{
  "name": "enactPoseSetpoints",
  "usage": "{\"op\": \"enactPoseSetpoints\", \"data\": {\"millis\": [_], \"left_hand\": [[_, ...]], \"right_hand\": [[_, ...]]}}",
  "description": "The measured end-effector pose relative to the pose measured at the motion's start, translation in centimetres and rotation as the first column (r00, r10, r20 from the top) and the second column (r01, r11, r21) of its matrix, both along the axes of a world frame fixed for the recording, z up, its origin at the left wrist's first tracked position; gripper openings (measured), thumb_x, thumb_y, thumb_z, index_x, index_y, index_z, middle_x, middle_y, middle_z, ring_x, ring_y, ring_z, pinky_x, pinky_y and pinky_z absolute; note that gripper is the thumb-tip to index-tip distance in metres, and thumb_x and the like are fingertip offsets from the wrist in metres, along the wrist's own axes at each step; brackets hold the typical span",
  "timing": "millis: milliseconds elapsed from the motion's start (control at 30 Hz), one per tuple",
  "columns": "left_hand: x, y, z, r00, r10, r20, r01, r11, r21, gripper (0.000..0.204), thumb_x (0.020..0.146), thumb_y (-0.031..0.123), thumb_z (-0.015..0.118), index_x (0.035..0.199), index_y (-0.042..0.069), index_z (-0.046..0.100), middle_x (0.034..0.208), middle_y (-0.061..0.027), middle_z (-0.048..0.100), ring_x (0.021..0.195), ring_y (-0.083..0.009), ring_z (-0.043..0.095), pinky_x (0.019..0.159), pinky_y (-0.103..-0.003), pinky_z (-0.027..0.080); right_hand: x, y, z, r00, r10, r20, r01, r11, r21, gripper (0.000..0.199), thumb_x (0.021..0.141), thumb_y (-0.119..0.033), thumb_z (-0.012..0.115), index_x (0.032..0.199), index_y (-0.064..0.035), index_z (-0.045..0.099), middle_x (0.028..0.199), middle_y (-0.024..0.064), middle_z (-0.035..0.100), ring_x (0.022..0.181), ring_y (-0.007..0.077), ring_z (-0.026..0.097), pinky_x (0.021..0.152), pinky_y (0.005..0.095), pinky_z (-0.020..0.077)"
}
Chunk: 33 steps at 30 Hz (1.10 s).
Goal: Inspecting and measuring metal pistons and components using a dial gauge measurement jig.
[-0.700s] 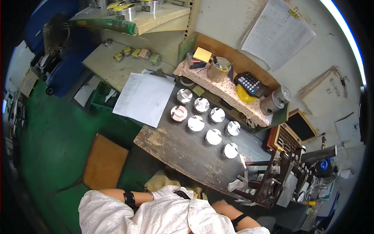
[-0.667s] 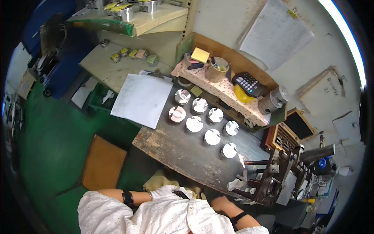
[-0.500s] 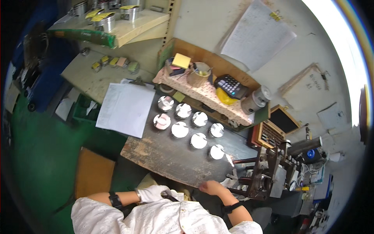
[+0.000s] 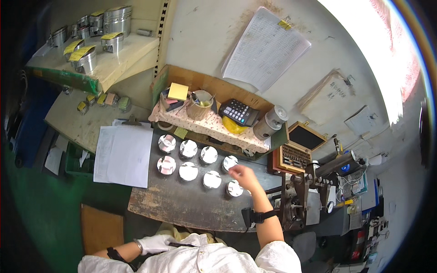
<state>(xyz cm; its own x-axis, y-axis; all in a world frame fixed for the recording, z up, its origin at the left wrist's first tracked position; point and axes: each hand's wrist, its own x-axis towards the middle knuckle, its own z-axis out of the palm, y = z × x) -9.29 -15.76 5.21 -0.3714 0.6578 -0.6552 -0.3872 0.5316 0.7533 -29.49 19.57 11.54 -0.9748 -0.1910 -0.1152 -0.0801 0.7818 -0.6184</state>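
Note:
Several shiny metal pistons (image 4: 188,171) stand in two rows on the dark, worn workbench (image 4: 182,201). My bare right hand (image 4: 245,177) reaches over the bench with fingers curled at the near edge of the piston (image 4: 230,162) at the right end of the far row. Just below that hand stands another piston (image 4: 235,188). Close to my body, below the bench edge, my left hand (image 4: 157,244) wears a white glove. It is closed around a dark, slim object (image 4: 182,245) whose kind I cannot make out.
Left of the pistons lie papers on a clipboard (image 4: 127,157). Behind them, a cloth-covered shelf holds a calculator (image 4: 238,112), a pen cup (image 4: 200,105) and a metal cylinder (image 4: 271,123). To the right are an open wooden box (image 4: 298,150) and a metal fixture (image 4: 296,207).
My right hand has moved from the bench's near edge up to the far-row piston at the right. My left hand has shifted slightly down and left. The whole view has shifted.

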Motion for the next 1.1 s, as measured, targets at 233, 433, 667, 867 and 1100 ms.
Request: {"op": "enactPoseSetpoints", "data": {"millis": [233,433,667,867,1100], "left_hand": [[0.0,0.2,1.8,0.982,0.09,-0.167,-0.126,0.967,-0.222,0.054,0.071,0.042,0.068,0.109,0.003,0.063,0.104,-0.0186,0.065,0.096,-0.0316,0.062,0.082,-0.036,0.047],[-0.3,1.2,1.6,0.901,0.385,-0.198,-0.425,0.877,-0.226,0.045,0.067,0.03,0.07,0.103,0.007,0.058,0.092,-0.0138,0.066,0.088,-0.0286,0.064,0.078,-0.034,0.05],[0.2,0.8,2.0,0.875,0.445,-0.191,-0.473,0.871,-0.137,0.044,0.067,0.03,0.071,0.103,0.008,0.059,0.089,-0.0124,0.066,0.082,-0.0267,0.064,0.074,-0.034,0.05],[0.2,0.4,3.5,0.909,0.368,-0.194,-0.405,0.891,-0.207,0.041,0.066,0.029,0.072,0.1,0.01,0.061,0.086,-0.0118,0.067,0.08,-0.0269,0.065,0.073,-0.034,0.05],[0.6,0.7,4.7,0.906,0.32,-0.276,-0.383,0.898,-0.217,0.047,0.066,0.036,0.079,0.098,0.005,0.061,0.085,-0.013,0.067,0.079,-0.0231,0.066,0.07,-0.033,0.05]], "right_hand": [[-5.0,-0.9,1.3,0.998,-0.056,-0.019,0.047,0.94,-0.337,0.017,0.087,-0.015,0.059,0.094,-0.0012,0.065,0.087,0.008,0.068,0.079,0.0136,0.062,0.071,0.0273,0.0488],[6.5,-10.7,-5.9,0.405,0.745,0.53,-0.618,0.651,-0.442,0.031,0.09,-0.031,0.056,0.108,-0.0071,0.062,0.099,0.01,0.065,0.094,0.0226,0.06,0.083,0.0351,0.0462],[13.9,-15.5,-12.8,0.21,0.796,0.567,-0.752,0.502,-0.427,0.05,0.084,-0.045,0.056,0.104,0.0016,0.059,0.095,0.0247,0.062,0.089,0.0396,0.06,0.077,0.0438,0.0459],[14.2,-16.2,-10.5,0.286,0.844,0.454,-0.786,0.477,-0.393,0.031,0.084,-0.033,0.056,0.1,-0.007,0.061,0.088,0.0211,0.064,0.082,0.0387,0.061,0.07,0.045,0.0467],[13.5,-16.7,-11.2,0.562,0.677,0.474,-0.772,0.635,0.008,0.035,0.085,-0.046,0.054,0.102,-0.0165,0.063,0.084,0.017,0.066,0.082,0.0359,0.064,0.068,0.0464,0.0497]]}}
